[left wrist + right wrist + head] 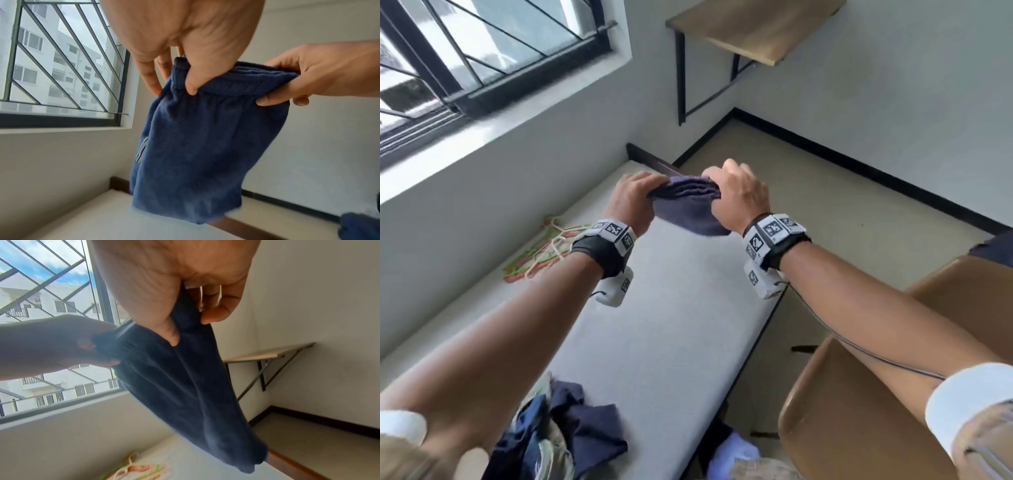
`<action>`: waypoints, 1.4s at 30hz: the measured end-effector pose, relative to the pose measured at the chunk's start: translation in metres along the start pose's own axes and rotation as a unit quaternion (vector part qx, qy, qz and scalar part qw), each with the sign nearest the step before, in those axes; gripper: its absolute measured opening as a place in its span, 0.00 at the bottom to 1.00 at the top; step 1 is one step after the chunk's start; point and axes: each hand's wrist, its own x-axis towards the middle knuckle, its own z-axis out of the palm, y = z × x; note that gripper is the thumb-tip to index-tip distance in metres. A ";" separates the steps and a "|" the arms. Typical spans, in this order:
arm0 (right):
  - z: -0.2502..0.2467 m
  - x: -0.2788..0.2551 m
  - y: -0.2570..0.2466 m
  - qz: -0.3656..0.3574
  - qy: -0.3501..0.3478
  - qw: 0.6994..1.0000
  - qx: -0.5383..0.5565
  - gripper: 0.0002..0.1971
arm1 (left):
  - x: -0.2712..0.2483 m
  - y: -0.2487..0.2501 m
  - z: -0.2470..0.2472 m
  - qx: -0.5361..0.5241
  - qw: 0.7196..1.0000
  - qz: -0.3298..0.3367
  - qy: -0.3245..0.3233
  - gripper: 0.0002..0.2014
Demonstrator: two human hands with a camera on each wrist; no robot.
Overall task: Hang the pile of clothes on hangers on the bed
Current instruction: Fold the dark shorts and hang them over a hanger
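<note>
A pair of dark blue shorts (690, 205) (195, 146) (185, 386) hangs in the air above the bed (671, 308). My left hand (635, 195) (185, 78) pinches the elastic waistband at its left end. My right hand (736, 192) (185, 324) pinches the waistband at its right end, with the band stretched between both hands. The legs dangle free below. A bunch of coloured hangers (541, 250) (139, 470) lies on the bed near the wall. A pile of clothes (554, 431), mostly dark blue, sits at the near end of the bed.
A barred window (482, 58) is on the left wall. A wall-mounted wooden shelf (750, 31) is ahead. A brown chair (859, 394) stands to the right of the bed. Floor (825, 212) lies beyond the bed's right edge.
</note>
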 end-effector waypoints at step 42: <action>0.449 -0.122 0.115 0.375 -0.239 0.854 0.269 0.22 | -0.212 -0.204 0.334 0.055 0.870 -0.227 -0.433 0.39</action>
